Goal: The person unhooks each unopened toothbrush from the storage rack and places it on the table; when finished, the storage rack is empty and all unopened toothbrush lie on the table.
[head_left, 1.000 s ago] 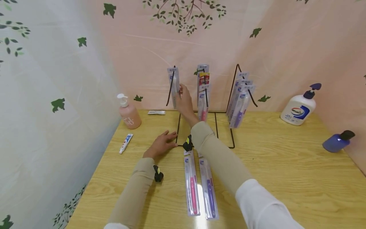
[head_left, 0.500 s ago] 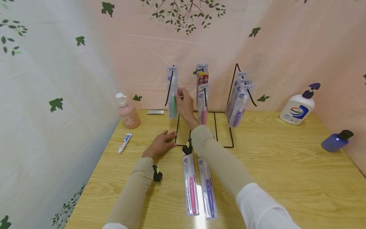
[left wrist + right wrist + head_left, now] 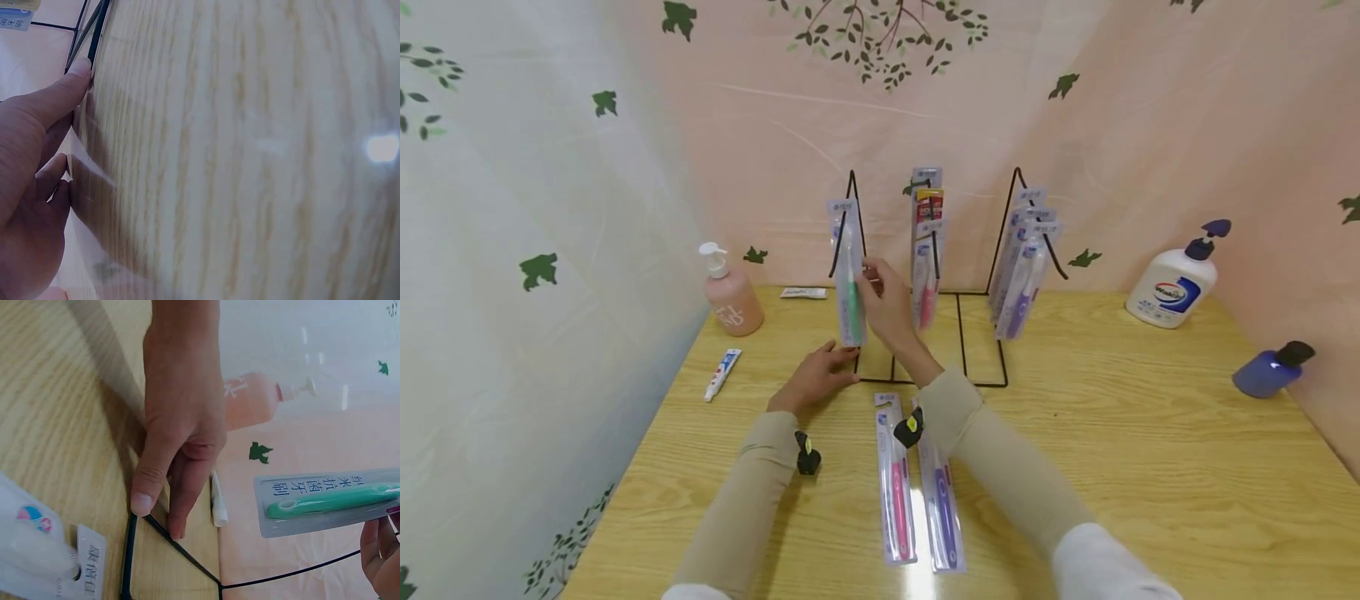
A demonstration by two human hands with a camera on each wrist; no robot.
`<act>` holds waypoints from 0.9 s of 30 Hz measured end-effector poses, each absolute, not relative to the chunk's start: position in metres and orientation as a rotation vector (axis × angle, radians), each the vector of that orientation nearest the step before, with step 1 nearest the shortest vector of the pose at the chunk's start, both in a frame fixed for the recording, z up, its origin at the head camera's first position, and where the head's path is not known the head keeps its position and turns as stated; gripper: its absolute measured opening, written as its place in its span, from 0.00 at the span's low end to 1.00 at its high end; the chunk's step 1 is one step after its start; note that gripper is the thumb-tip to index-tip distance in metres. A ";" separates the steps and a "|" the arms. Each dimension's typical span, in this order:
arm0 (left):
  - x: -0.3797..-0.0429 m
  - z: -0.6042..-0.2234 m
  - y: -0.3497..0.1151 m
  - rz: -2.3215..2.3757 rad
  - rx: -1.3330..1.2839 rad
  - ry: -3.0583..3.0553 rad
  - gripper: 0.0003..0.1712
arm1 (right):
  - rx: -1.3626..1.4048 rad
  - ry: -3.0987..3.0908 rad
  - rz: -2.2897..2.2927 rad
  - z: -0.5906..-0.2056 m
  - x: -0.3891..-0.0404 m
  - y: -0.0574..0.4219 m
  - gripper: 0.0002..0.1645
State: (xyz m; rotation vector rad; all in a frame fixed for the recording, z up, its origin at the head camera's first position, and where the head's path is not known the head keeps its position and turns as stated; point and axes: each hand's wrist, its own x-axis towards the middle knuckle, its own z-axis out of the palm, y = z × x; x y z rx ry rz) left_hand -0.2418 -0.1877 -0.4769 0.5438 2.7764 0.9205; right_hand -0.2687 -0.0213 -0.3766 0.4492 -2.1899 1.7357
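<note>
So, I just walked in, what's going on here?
A person's right hand holds a packaged green toothbrush at the left hook of a black wire rack; I can't tell whether it hangs there. The left hand touches the rack's front left corner. More toothbrush packs hang on the middle and right hooks. A pink toothbrush and a purple toothbrush, both packaged, lie on the table.

The setting looks shop-like: packaged toothbrushes (image 3: 1023, 292) hang on a wire rack (image 3: 962, 333).
</note>
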 end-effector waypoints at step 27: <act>-0.239 -0.476 -0.188 0.885 0.658 2.889 0.21 | 0.883 -2.206 1.670 -0.380 -0.185 0.017 0.14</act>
